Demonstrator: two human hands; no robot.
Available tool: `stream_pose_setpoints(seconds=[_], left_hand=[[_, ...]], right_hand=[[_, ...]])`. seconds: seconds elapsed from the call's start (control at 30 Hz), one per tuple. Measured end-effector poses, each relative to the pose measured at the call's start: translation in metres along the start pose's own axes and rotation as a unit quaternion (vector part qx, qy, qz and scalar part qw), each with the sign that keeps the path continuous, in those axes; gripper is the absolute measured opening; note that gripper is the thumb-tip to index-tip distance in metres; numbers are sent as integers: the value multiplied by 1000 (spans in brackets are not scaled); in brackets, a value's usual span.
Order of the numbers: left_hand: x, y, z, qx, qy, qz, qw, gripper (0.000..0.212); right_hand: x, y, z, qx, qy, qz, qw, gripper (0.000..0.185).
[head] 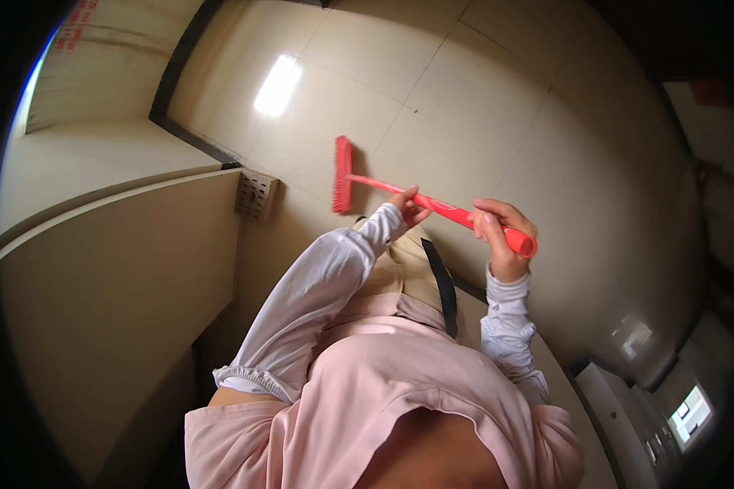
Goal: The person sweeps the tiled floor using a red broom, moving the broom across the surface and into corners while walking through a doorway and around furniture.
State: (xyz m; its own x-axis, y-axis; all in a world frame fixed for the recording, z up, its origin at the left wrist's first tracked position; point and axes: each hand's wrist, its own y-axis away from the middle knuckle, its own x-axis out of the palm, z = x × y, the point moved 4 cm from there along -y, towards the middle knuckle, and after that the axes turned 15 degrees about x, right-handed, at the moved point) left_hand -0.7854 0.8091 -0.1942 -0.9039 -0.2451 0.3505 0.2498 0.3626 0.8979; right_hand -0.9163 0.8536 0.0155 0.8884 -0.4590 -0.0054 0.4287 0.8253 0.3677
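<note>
A red broom (446, 211) slants across in front of my body, with its bristled head (342, 175) low near the tiled floor. My left hand (411, 206) grips the handle partway down, where the thin shaft meets the thicker red grip. Around the upper end of that grip, close to its hollow tip, my right hand (503, 235) is closed. Both forearms wear white sleeve covers. Bristles point to the left; whether they touch the floor I cannot tell.
A perforated brick (255, 194) stands on the floor at the end of a pale panel (128, 269) on the left. Dark skirting (183, 137) edges the wall behind it. Light reflects off the floor tiles (465, 140). White cabinet-like furniture (618, 409) stands at the lower right.
</note>
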Motion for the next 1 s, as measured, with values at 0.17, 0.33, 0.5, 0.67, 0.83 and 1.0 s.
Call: stream_pose_setpoints(seconds=[0.17, 0.33, 0.5, 0.67, 0.83, 1.0], left_hand=[[123, 7, 43, -85, 41, 220, 971, 22], [187, -8, 40, -63, 75, 255, 962, 20], [188, -28, -18, 6, 113, 284, 952, 19], [114, -24, -126, 148, 166, 180, 958, 18], [8, -50, -228, 239, 222, 15, 945, 18], [-106, -96, -307, 252, 306, -69, 916, 19]], right_hand=[[-20, 8, 80, -71, 77, -30, 994, 15], [7, -1, 101, -186, 207, -36, 960, 17], [13, -27, 117, -237, 188, -35, 952, 17], [68, -67, 120, -225, 144, 32, 963, 18], [168, -140, 105, -163, 88, 199, 962, 18], [282, -205, 46, -58, 43, 296, 952, 18]])
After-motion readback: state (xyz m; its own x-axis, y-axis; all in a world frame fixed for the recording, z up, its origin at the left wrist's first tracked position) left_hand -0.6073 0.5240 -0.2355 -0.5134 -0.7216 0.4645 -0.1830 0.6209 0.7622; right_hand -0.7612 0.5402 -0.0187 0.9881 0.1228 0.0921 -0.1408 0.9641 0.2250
